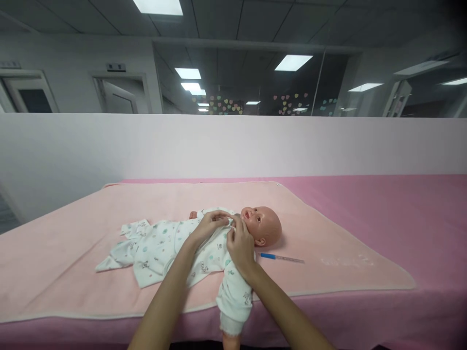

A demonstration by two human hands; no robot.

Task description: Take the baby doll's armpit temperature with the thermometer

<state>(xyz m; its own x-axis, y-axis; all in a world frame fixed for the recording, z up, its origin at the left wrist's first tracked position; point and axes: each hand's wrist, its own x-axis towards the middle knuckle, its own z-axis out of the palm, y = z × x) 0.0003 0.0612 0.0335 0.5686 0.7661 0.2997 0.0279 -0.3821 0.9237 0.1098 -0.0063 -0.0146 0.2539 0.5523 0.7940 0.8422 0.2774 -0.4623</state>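
Note:
A baby doll [266,224] lies on its back with its head to the right, dressed in a white printed baby shirt [207,260] and matching trousers [151,243]. Both of my hands meet at the shirt's neckline, just below the doll's chin. My left hand [213,224] has its fingers bent and closed on the collar's edge. Beside it, my right hand [241,241] pinches the same white edge close to the doll's cheek. Fingers hide the exact part of the collar being held. One sleeve, with the doll's arm in it, hangs toward the near edge below my right wrist.
A peach blanket [328,233] is spread over a pink-covered table [419,228]. On the blanket, right of the doll's shoulder, lies a thin clear stick with a blue end [268,255], perhaps a thermometer. A low white partition [233,146] stands behind the table, with windows above it.

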